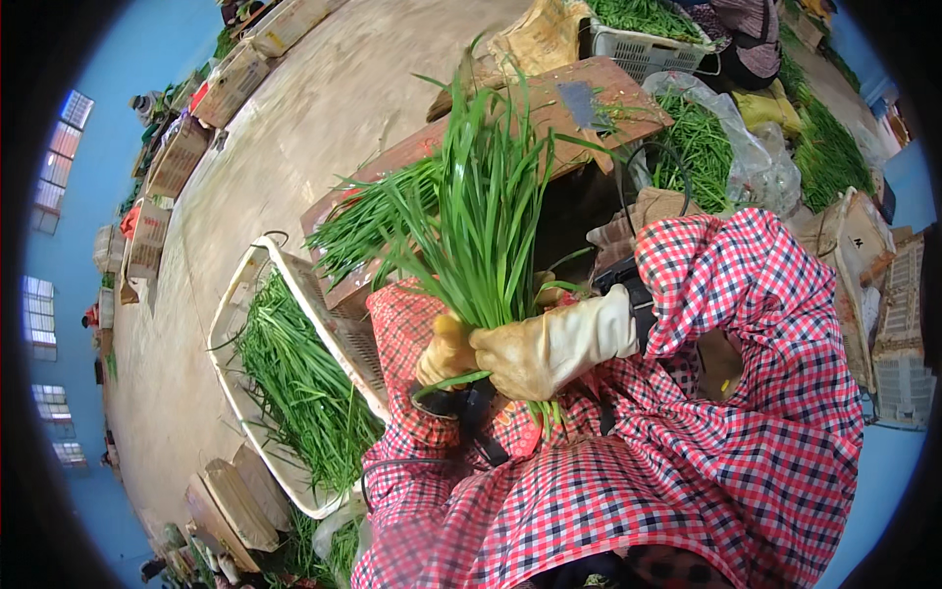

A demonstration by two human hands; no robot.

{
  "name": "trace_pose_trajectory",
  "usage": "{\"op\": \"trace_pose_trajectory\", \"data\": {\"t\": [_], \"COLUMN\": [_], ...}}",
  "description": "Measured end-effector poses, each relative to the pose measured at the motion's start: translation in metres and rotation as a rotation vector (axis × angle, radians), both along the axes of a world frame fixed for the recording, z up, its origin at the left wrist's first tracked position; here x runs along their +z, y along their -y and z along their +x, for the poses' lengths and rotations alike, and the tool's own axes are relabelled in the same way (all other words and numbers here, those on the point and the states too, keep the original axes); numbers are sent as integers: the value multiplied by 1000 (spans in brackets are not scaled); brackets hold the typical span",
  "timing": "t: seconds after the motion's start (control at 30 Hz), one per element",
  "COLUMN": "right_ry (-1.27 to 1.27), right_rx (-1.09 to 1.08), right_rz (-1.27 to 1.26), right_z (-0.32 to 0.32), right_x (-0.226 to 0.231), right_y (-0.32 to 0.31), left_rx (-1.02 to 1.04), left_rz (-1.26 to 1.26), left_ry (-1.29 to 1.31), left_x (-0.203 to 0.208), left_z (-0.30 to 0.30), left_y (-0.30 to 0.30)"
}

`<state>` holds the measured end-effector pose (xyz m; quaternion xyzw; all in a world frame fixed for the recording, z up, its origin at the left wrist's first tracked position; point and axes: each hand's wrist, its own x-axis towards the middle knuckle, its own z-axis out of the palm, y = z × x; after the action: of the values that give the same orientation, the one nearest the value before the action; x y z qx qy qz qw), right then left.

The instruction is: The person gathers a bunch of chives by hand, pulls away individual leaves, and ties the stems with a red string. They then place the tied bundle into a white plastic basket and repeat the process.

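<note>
A thick upright bunch of garlic chives [481, 226] stands in front of my body, its leaves fanning upward and its stem ends poking out below my gloves. My right hand [525, 355], in a cream-coloured glove, is closed around the lower stems. Close beside it, my left hand [446, 351], in a yellowed glove, is also closed at the base of the bunch; the right glove hides part of its fingers. A few loose blades [453, 383] stick out under the left hand. More chives [378, 221] lie on the low wooden bench [392, 152] behind the bunch.
At my left stands a white plastic crate [231, 393] filled with chives. A clear plastic bag [770, 162] of greens lies at the right, near stacked crates [898, 363]. Another person [751, 44] sits at the far right beside a white basket [643, 54]. Wooden boxes [235, 506] stand lower left.
</note>
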<state>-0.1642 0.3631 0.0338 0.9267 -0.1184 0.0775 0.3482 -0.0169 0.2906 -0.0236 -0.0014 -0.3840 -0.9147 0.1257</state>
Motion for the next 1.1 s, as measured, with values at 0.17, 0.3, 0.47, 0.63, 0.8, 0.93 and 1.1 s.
{"op": "trace_pose_trajectory", "data": {"t": [0.17,0.3,0.47,0.63,0.8,0.93,1.1], "right_ry": [-149,-235,34,421,-70,135,1051], "right_rx": [128,147,75,79,-637,-964,-629], "right_rz": [-147,-308,116,562,625,461,461], "right_z": [5,14,8,-6,-101,-161,-150], "right_x": [-9,-17,-24,-10,31,60,115], "right_y": [3,12,10,5,-13,-15,21], "left_rx": [39,51,114,364,458,452,473], "left_rz": [-24,46,84,53,5,-336,-477], "left_ry": [7,136,237,46,26,265,341], "left_x": [11,33,39,21,17,29,47], "left_z": [5,8,14,12,25,30,24], "left_y": [-3,1,9,25,49,66,56]}}
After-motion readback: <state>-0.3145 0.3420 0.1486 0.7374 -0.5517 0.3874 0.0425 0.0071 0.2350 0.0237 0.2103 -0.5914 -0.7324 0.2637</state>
